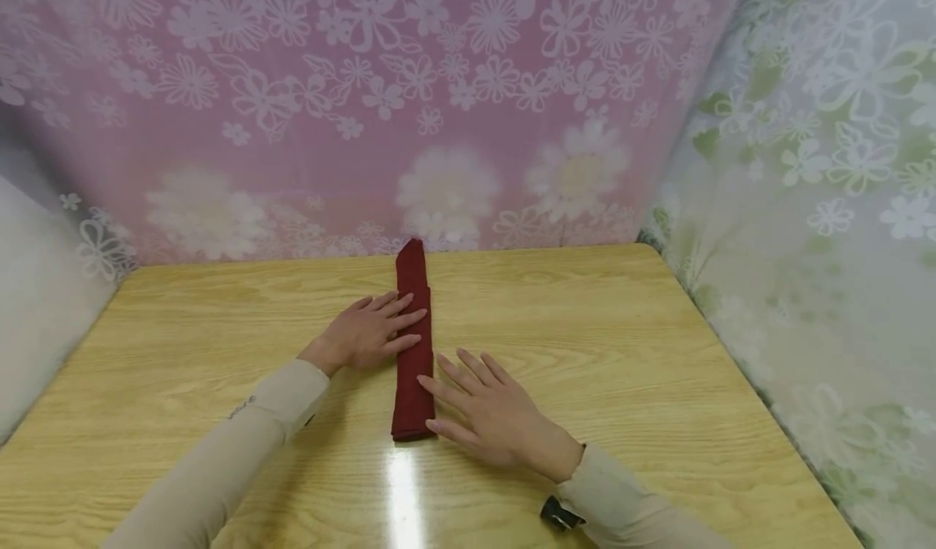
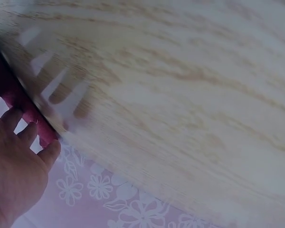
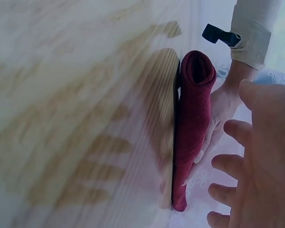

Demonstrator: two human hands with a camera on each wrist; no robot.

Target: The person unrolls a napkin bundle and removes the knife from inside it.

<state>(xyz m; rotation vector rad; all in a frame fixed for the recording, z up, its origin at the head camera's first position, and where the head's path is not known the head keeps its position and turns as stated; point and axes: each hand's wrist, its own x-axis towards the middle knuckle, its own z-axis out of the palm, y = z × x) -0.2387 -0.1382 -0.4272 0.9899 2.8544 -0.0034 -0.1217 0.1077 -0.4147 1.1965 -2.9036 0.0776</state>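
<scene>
A dark red cloth (image 1: 415,370), rolled into a long narrow strip, lies on the wooden table and points away from me. Its spiral end shows in the right wrist view, where the rolled cloth (image 3: 194,109) looks thick and soft. My left hand (image 1: 369,334) rests on the middle of the roll from the left, fingers straight and spread across it. To the right of the near half is my right hand (image 1: 497,415), fingers spread, thumb and index tips at the roll's edge. In the left wrist view the left hand (image 2: 21,171) reaches to the cloth (image 2: 26,107).
The light wooden table (image 1: 585,330) reaches back to a pink flowered curtain (image 1: 329,127). A pale flowered curtain (image 1: 826,248) hangs along the right side. A black wrist-camera mount (image 1: 561,514) sits at the right cuff.
</scene>
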